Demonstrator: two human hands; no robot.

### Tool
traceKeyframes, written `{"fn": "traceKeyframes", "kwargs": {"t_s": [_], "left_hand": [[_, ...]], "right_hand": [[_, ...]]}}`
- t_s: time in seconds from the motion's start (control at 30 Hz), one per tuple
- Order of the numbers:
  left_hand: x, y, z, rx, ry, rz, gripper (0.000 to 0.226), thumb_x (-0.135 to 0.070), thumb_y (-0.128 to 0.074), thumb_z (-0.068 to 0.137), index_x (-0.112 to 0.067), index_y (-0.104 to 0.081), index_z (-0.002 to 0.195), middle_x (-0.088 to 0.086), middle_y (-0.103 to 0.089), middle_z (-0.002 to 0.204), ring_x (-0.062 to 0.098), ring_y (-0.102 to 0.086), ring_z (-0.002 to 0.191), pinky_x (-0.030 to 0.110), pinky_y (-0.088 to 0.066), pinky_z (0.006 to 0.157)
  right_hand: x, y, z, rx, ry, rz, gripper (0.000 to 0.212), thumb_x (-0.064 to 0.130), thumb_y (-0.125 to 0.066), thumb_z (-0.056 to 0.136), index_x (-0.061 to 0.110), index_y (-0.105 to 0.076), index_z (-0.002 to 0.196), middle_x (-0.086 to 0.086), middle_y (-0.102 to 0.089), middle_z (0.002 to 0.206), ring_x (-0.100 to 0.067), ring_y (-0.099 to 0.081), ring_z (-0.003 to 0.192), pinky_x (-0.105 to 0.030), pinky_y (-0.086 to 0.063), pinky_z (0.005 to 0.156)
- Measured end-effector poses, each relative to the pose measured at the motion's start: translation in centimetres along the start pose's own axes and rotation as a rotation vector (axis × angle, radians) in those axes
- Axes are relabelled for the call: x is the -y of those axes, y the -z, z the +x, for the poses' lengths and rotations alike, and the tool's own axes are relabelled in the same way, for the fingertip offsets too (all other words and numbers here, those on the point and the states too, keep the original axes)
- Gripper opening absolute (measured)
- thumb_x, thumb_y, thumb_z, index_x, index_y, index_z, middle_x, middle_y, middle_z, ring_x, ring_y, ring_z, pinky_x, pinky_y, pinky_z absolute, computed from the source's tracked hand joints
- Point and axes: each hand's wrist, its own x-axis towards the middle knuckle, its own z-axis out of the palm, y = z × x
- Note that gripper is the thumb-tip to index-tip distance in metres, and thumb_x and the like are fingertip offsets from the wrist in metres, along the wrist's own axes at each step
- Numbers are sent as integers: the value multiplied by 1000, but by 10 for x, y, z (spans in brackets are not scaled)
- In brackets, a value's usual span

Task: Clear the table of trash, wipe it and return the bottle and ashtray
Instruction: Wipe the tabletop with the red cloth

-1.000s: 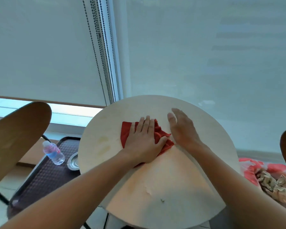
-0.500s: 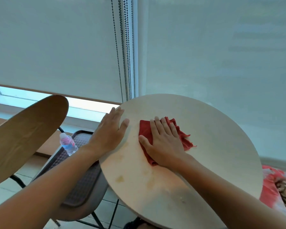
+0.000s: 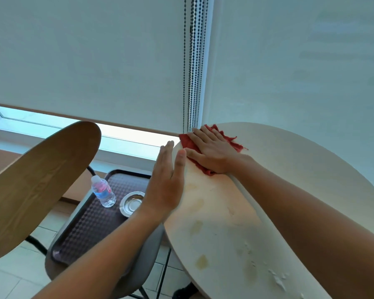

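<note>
The round pale wooden table top (image 3: 279,190) carries yellowish stains and whitish flecks on its near part, so the wiping looks unfinished there. Beside its left rim, the left hand (image 3: 166,184) stands flat and released, fingers straight, thumb resting on the edge, grasping nothing. Down to the left, on a dark brown textured plastic tray (image 3: 89,229) laid on a grey chair, stand a small clear plastic water bottle with a pink label (image 3: 102,192), upright with its cap pointing up, and just beside it a shallow round metal ashtray (image 3: 132,203), lying flat, mouth up. The bottle is probably light and slick, best taken round its middle; the ashtray is stiff, best pinched at the rim. Farther off, the right hand (image 3: 212,152) presses flat, fingers straight, on a soft crumpled red cloth (image 3: 229,141) at the table's far left edge, its long axis running along the rim.
</note>
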Motion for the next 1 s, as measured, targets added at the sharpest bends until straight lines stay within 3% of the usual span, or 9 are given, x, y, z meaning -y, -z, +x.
{"fn": "traceKeyframes", "kwargs": {"t_s": [0.2,0.43,0.5,0.63,0.73,0.8,0.87,0.93,1.0], "left_hand": [[-1,1,-4,-107,-2,-99,69,-63,-15,97,-31,-18,158,-10,-16,165,3,-9,150,23,-9,117],[-2,5,-10,-156,-61,-100,64,-62,-16,98,-33,-26,155,-9,-24,163,6,-19,149,40,-21,123],[-4,5,-13,-162,-107,-79,63,-60,-17,99,-31,-29,153,-8,-28,162,6,-22,149,36,-21,122],[-12,6,-20,-144,-164,-31,59,-59,-17,99,-34,-32,150,-11,-31,159,1,-26,145,16,-20,111],[-23,4,-29,-116,-180,-55,66,-65,-13,96,-33,-35,149,-11,-38,155,0,-31,142,10,-20,107],[-31,0,-35,-80,-182,-31,72,-69,-10,95,-31,-35,150,-11,-39,154,1,-33,141,16,-24,111],[-40,-6,-42,-46,-171,59,67,-66,-16,98,-30,-34,151,-9,-39,155,4,-33,141,26,-26,115],[-49,-16,-50,7,-125,178,58,-56,-28,102,-26,-33,152,-5,-33,159,10,-24,147,31,-20,120],[-58,-30,-60,133,-50,376,64,-54,-27,102,-21,-21,157,-1,-16,165,12,-5,152,34,-4,124]], "right_hand": [[22,-3,-13,53,372,-54,75,70,-10,97,31,0,161,6,4,169,-11,17,153,-41,7,125],[31,-4,-57,69,506,-71,70,62,-20,104,29,4,161,4,9,169,-10,22,152,-42,7,125],[32,-3,-74,81,516,-71,69,61,-21,104,29,3,161,5,9,168,-9,22,151,-41,8,125],[31,0,-108,91,550,-61,67,60,-23,105,32,3,160,9,9,168,-8,23,151,-40,9,125],[30,2,-136,111,568,-49,67,58,-25,105,33,3,160,11,9,168,-6,25,150,-36,13,123],[26,6,-152,144,578,3,64,56,-28,106,34,-2,161,13,5,168,-4,21,150,-35,11,123],[16,15,-164,161,545,190,58,50,-34,107,36,-15,160,16,-7,167,1,6,152,-31,1,125],[-5,19,-166,6,425,400,51,42,-42,107,33,-32,156,15,-25,164,4,-13,150,-28,-14,124],[-31,17,-161,-197,194,453,50,40,-43,104,27,-40,153,9,-33,161,1,-19,150,-33,-20,124]]}}
